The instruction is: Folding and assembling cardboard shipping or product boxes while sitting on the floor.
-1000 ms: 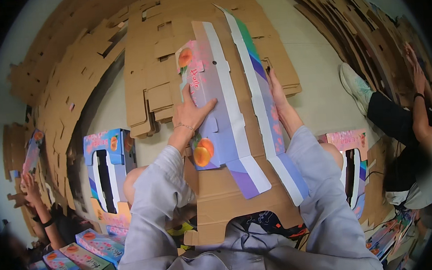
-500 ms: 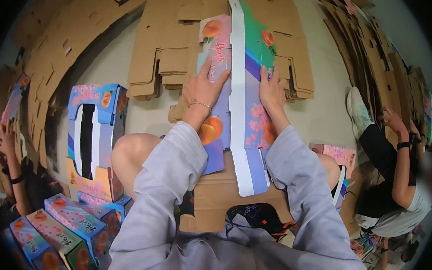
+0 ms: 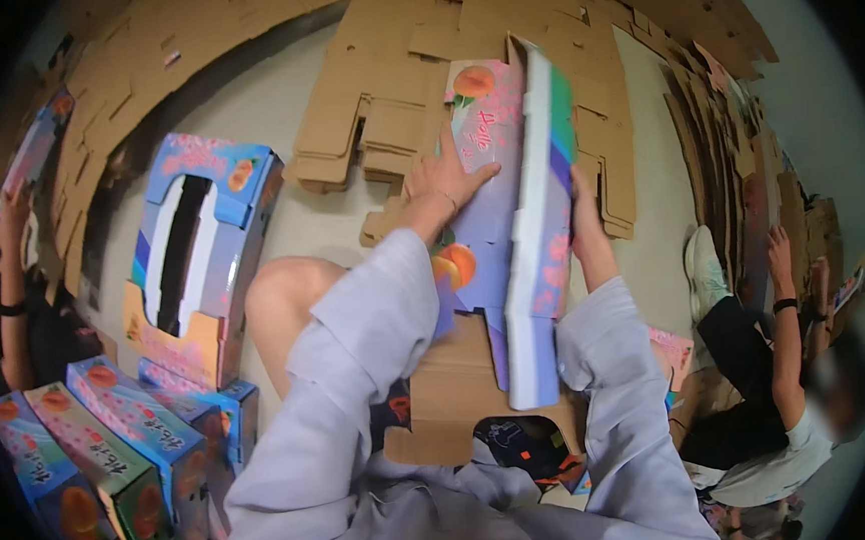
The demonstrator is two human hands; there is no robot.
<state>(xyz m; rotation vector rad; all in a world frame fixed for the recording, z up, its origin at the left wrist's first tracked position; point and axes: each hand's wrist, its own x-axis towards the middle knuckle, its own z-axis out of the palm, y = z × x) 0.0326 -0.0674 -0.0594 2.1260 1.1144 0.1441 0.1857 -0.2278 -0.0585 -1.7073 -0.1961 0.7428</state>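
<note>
A printed cardboard box blank (image 3: 503,195), blue and pink with peach pictures and a white and green side flap, lies across my lap over brown cardboard. My left hand (image 3: 443,177) presses flat with spread fingers on its pink face. My right hand (image 3: 585,209) grips the outer side of the raised white and green flap, which stands up on edge. Both my arms wear pale grey sleeves. My bare knee (image 3: 289,290) shows to the left of the blank.
Stacks of flat brown cardboard blanks (image 3: 409,81) cover the floor ahead and curve around. A folded printed box with a window (image 3: 196,256) stands at my left, finished boxes (image 3: 94,444) below it. One person sits at right (image 3: 770,367), another at far left (image 3: 13,289).
The right flap of the blank has been folded up from lying flat to standing on edge. My view has swung, so the blank now sits further right and nearer.
</note>
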